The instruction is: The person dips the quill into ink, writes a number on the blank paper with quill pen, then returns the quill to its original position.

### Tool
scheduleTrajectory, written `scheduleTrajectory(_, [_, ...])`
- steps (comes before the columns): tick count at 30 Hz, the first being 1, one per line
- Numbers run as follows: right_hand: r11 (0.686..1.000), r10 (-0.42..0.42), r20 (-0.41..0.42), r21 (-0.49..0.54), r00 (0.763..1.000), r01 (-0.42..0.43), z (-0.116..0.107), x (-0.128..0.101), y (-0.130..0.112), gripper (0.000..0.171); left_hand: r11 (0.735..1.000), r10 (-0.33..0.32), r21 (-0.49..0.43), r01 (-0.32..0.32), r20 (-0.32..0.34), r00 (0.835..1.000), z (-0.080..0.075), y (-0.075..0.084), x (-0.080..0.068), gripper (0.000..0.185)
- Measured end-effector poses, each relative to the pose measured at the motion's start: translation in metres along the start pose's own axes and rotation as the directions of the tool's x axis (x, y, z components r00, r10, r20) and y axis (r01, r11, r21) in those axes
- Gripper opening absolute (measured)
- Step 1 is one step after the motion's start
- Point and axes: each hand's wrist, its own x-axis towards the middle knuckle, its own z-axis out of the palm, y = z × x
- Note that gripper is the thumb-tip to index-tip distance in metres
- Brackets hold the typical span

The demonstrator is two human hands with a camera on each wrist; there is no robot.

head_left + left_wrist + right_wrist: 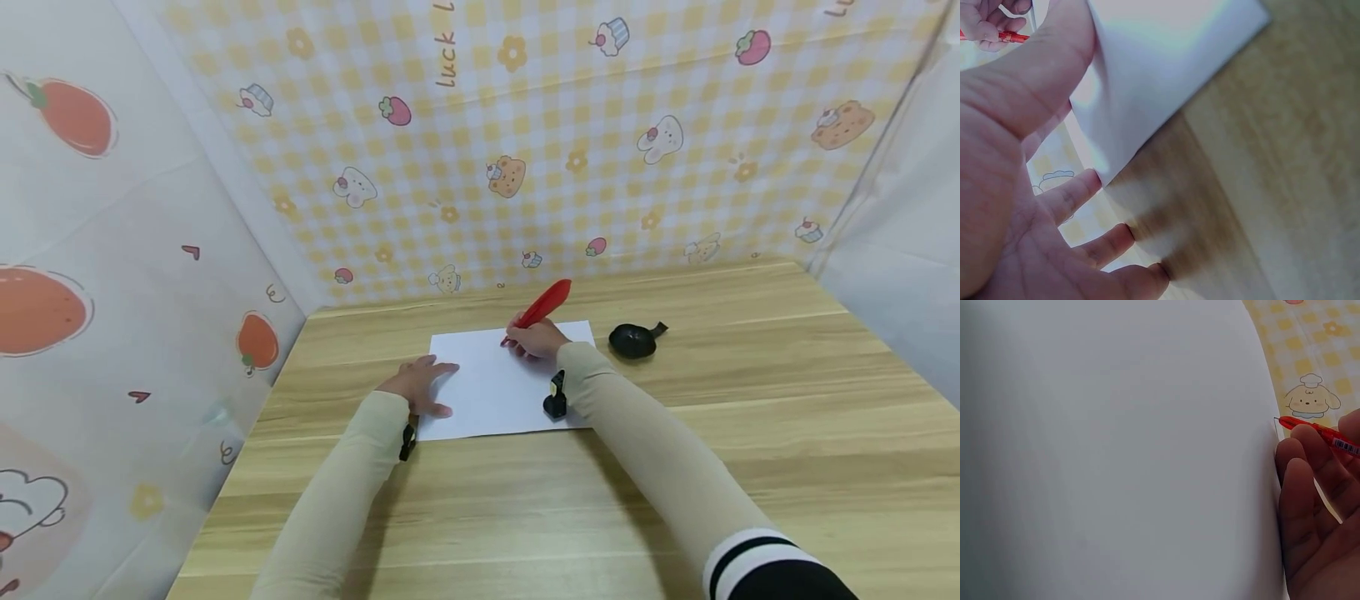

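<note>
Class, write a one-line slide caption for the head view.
Right hand holds a red feather pen to white paper; left hand steadies it.

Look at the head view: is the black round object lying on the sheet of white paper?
No, the black round object sits on the bare wooden table, just right of the white paper and apart from its edge.

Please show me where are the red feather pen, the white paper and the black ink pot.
red feather pen (546, 303), head view, on the middle of its red feather.
white paper (495, 387), head view, on its bare middle.
black ink pot (632, 341), head view, on its round body.
</note>
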Motion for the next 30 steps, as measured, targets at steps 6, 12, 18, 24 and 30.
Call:
scheduleTrajectory(6, [1.000,-0.006,0.012,-0.027,1.000,0.007,0.000,-0.002,0.000,0.013,1.000,0.000,0.008,0.000,0.003,1.000,-0.002,0.002,0.001,0.080])
scheduleTrajectory(12, [0.999,0.009,0.028,-0.041,1.000,-0.008,0.000,-0.005,0.000,0.016,1.000,0.008,0.014,-0.009,0.011,1.000,-0.001,0.000,0.003,0.081])
scheduleTrajectory(18, [0.997,0.007,0.035,-0.072,0.999,-0.004,0.001,-0.011,-0.001,0.020,1.000,0.007,0.017,-0.007,0.009,1.000,0.001,-0.002,0.004,0.082])
scheduleTrajectory(24, [0.997,0.018,0.057,-0.076,0.998,-0.013,0.001,-0.013,0.001,0.022,1.000,0.010,0.024,-0.010,0.008,1.000,0.001,0.000,0.004,0.082])
scheduleTrajectory(30, [0.998,0.017,0.076,-0.059,0.997,-0.013,0.002,-0.016,-0.001,0.018,0.999,0.017,0.031,-0.018,0.009,1.000,0.000,0.000,0.003,0.082])
